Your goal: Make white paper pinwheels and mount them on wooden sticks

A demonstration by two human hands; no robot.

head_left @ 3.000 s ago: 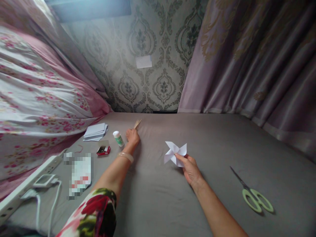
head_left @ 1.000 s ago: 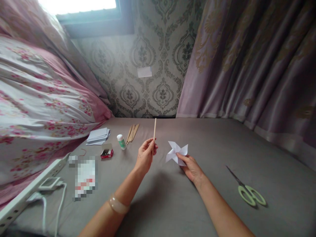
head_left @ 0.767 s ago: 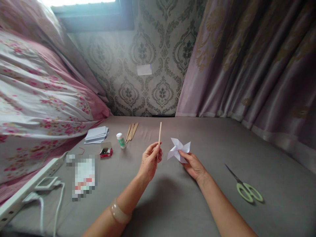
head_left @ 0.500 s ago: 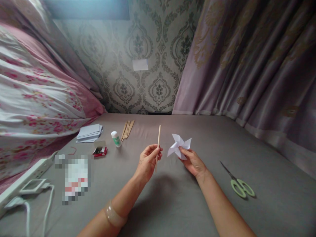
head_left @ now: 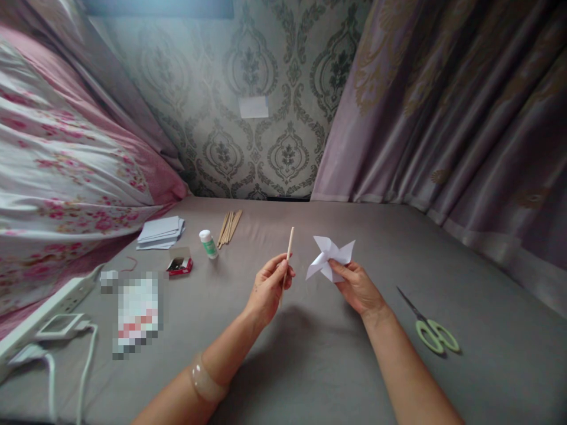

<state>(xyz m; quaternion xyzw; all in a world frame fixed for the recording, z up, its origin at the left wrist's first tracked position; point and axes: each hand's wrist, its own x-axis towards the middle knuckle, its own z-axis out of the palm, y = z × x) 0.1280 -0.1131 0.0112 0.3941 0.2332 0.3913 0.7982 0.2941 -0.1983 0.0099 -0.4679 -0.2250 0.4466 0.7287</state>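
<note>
My left hand (head_left: 271,284) is closed around a thin wooden stick (head_left: 290,243), which stands nearly upright with its top leaning slightly right. Just to the right, my right hand (head_left: 358,285) pinches a white paper pinwheel (head_left: 326,255) near its middle, the thumb on the front and the other fingers mostly hidden behind. The stick and the pinwheel are apart, both held above the grey cloth. Green-handled scissors (head_left: 429,326) lie to the right of my right forearm.
Left of my hands are a white glue bottle (head_left: 208,244), several wooden sticks (head_left: 229,229), a stack of white paper (head_left: 160,232) and an open red box (head_left: 179,265) of small dark items. A power strip (head_left: 53,313) with cables lies at the left edge. Curtains hang on both sides.
My right hand has moved the pinwheel a little to the right, away from the stick, and tilted it. The stick now leans slightly more to the right. The view has shifted slightly.
</note>
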